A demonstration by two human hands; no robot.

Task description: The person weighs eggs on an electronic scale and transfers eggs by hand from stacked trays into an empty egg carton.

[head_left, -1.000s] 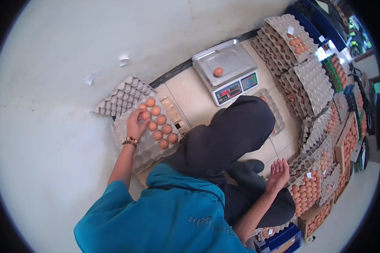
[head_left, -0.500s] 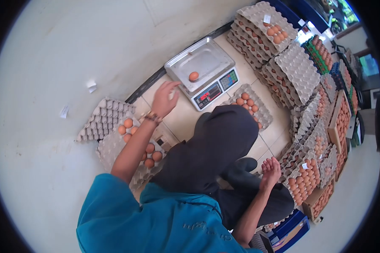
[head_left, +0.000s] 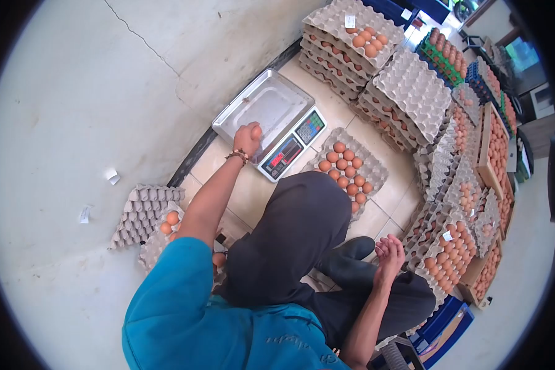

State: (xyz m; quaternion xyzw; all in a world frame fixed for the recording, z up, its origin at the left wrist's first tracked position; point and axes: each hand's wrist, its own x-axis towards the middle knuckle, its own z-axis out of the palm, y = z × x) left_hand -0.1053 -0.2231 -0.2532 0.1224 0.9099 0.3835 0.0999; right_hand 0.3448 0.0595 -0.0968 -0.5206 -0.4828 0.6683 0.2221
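Egg (head_left: 256, 132) in left hand (head_left: 246, 139), axis unclear

The left arm (head_left: 206, 200) partly hides an egg tray (head_left: 148, 251).

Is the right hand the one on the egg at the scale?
No, the left hand has its fingers on that egg at the scale's metal pan, while the right hand is away by the legs.
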